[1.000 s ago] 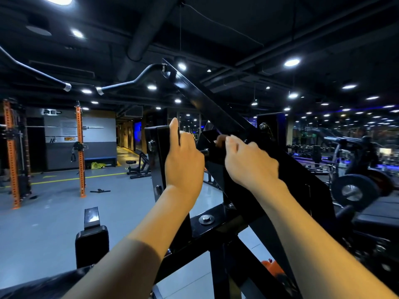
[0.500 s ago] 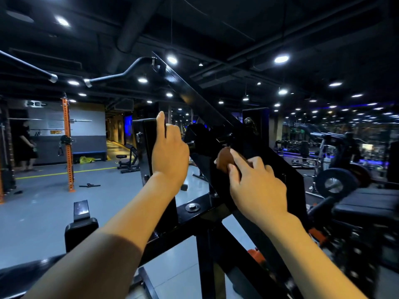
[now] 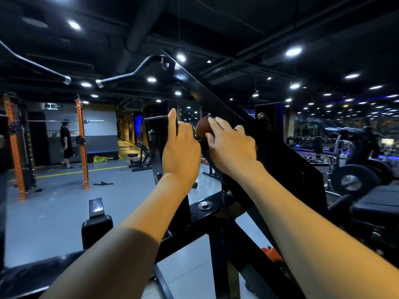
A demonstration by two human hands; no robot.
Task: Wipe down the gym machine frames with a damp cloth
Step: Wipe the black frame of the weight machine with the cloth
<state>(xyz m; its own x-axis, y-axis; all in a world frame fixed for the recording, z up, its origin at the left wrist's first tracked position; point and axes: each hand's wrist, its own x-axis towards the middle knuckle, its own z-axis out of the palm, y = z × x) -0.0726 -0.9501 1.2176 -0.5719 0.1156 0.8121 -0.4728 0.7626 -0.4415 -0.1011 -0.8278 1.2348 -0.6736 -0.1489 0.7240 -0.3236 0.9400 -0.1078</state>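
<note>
Dim gym, black machine frame (image 3: 216,104) slanting overhead, lower struts lost in shadow. Brown cloth (image 3: 203,125) bunched against the frame, mostly hidden under right hand (image 3: 232,147), fingers curled round it. Left hand (image 3: 180,155) just beside, gripping a black upright plate (image 3: 156,147), forefinger raised.

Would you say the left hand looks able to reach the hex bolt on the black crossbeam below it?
Probably yes: the left hand holds the upright plate just above the hex bolt, and nothing shows between them.
</note>
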